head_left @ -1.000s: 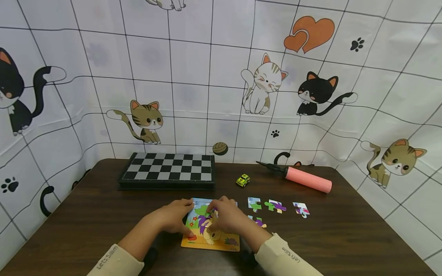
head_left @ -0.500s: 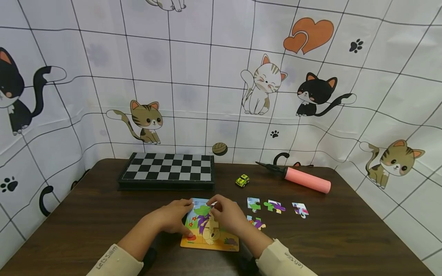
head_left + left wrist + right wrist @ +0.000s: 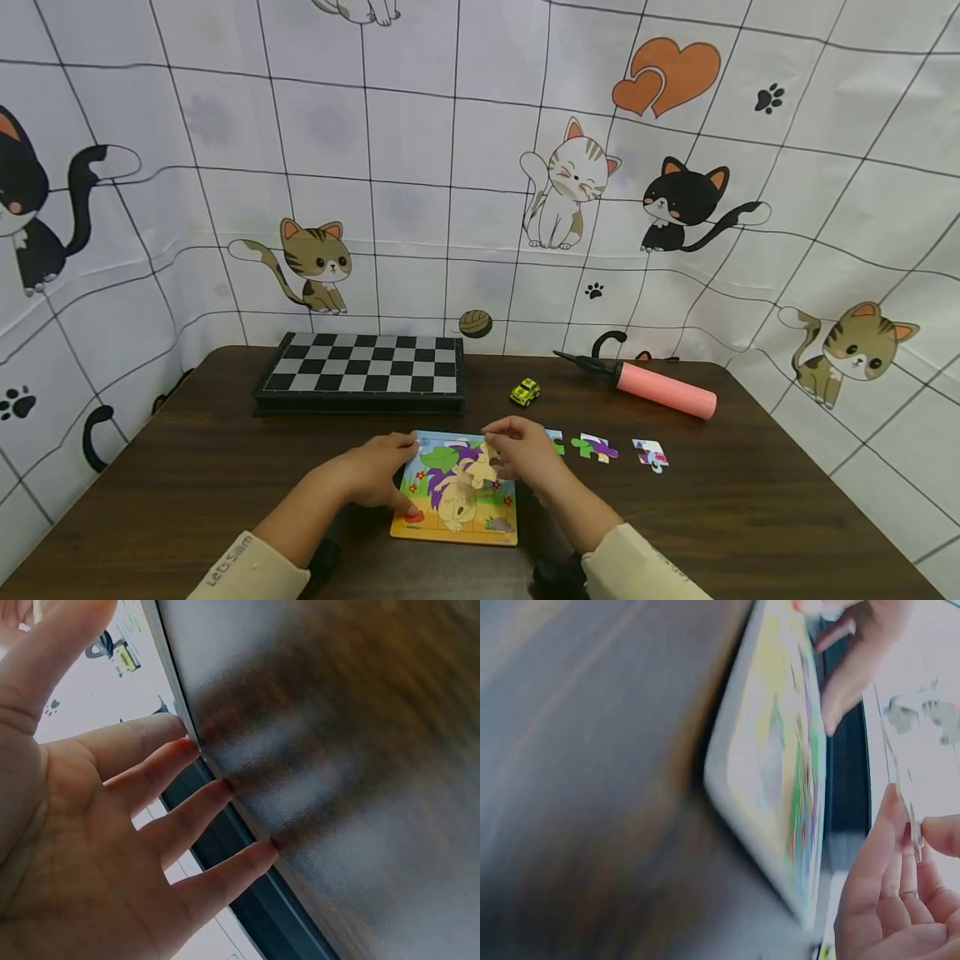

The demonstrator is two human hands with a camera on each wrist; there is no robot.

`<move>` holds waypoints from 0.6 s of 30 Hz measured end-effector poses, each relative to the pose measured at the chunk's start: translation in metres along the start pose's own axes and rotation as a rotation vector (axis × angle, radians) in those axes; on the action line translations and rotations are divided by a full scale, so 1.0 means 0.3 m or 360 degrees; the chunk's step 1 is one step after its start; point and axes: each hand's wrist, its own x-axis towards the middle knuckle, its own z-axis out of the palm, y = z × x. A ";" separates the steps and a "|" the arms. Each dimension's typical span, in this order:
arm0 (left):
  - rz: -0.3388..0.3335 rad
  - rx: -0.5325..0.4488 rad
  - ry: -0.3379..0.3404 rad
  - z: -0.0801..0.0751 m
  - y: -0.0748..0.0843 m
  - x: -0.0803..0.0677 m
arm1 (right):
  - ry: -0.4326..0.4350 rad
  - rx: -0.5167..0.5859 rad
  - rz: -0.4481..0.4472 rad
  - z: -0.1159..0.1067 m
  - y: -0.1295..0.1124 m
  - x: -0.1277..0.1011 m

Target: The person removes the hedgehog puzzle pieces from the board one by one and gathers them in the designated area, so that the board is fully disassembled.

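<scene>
A jigsaw board (image 3: 495, 525) with a purple-and-cream animal picture lies in front of me. My left hand (image 3: 375, 471) rests along its left side, the thumb on the lower left part. Straight, spread fingers of that hand reach down to the dark table in the left wrist view. Above the board's upper right, my right hand (image 3: 531, 454) pinches a mostly cream puzzle piece (image 3: 482, 472) between thumb and fingers. The right wrist view shows that piece edge-on, tilted up and apart from the board.
Loose puzzle pieces (image 3: 595, 447) lie right of the board, one farther off (image 3: 651, 455); my right hand partly covers others. Behind stand a checkered game board (image 3: 363, 371), a small yellow-green toy car (image 3: 525, 392) and a pink hand pump (image 3: 666, 392).
My right hand has shifted right and drawn back from the middle of the board, and the pinched piece now shows. The left hand stays in place.
</scene>
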 end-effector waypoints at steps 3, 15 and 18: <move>-0.0012 -0.0010 -0.0007 0.002 0.003 0.002 | 0.0066 0.0094 0.0142 -0.072 0.023 -0.012; -0.0022 -0.0031 -0.0024 -0.001 -0.001 0.011 | 0.0246 -0.0175 0.0227 -0.377 0.139 -0.099; -0.0014 -0.0039 -0.0026 0.001 0.000 0.012 | 0.0282 -0.0364 0.0205 -0.420 0.151 -0.119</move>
